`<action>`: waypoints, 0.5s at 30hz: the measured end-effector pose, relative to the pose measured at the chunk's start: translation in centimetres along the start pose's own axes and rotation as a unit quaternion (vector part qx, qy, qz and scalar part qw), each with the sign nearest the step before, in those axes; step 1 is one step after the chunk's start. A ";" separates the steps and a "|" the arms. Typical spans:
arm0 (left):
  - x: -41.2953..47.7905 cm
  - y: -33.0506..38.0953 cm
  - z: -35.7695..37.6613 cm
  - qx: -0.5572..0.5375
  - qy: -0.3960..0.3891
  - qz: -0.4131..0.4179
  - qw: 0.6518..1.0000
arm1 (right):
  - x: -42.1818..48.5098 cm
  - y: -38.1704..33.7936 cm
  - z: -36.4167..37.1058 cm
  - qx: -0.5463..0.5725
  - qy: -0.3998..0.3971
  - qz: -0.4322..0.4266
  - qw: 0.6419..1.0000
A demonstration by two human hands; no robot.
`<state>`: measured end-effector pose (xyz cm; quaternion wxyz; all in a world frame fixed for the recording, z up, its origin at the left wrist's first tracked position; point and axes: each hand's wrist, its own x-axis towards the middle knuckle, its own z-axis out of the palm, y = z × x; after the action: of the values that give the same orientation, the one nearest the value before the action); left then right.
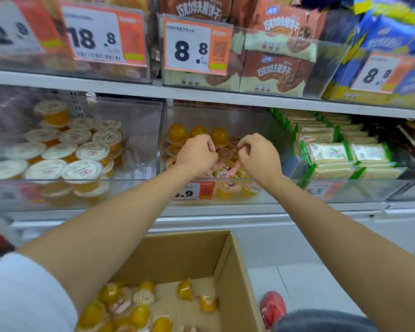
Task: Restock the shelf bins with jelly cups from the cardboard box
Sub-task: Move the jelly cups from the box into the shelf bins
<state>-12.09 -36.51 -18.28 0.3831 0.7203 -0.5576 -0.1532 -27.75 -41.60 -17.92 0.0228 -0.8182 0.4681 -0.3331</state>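
Cardboard box (225, 255) sits below my forearms, cut off at the frame bottom, with loose jelly cups (185, 289) on its floor. Left hand (197, 152) and right hand (259, 154) hang near each other, not touching, over the clear bin (225, 116). Fingers are curled down and the palms hide what's under, so I can't tell if either grips a cup. Orange cups (177, 133) are piled beneath and behind both hands. Price tag (189, 191) under my left wrist is half covered. White-lidded cups (89, 152) left of my left hand are blurred.

The white lower shelf (261, 213) carries three clear bins side by side: the left bin (139, 130) of white-lidded jelly cups (89, 152), the middle bin (228, 116) of small orange jelly cups (177, 133), the right bin (374, 188) of green-edged packets (331, 153).
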 end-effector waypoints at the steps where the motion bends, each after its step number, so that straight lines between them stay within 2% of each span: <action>1: -1.9 0.4 -1.1 -0.007 0.010 0.026 1.000 | -1.6 -1.6 -0.1 0.020 0.000 -0.013 1.000; 3: -5.9 0.6 -2.7 -0.016 0.028 0.055 0.998 | -5.2 -4.4 0.1 0.041 -0.016 -0.029 0.999; 6: -10.8 -1.5 -3.9 -0.003 0.021 -0.004 1.000 | -10.9 -6.5 1.9 0.048 -0.126 -0.012 0.991; 10: -17.3 -8.5 -3.7 0.089 -0.059 -0.149 0.983 | -18.7 -6.4 5.4 0.040 -0.310 0.036 0.949; 15: -24.2 -18.1 -2.6 0.148 -0.183 -0.272 0.933 | -26.7 -4.5 11.3 0.040 -0.442 0.105 0.890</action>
<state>-5.99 -11.70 -34.61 0.1069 0.8523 -0.4173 -0.2966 -27.06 -21.32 -39.13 0.2950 -0.8254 0.4788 0.0491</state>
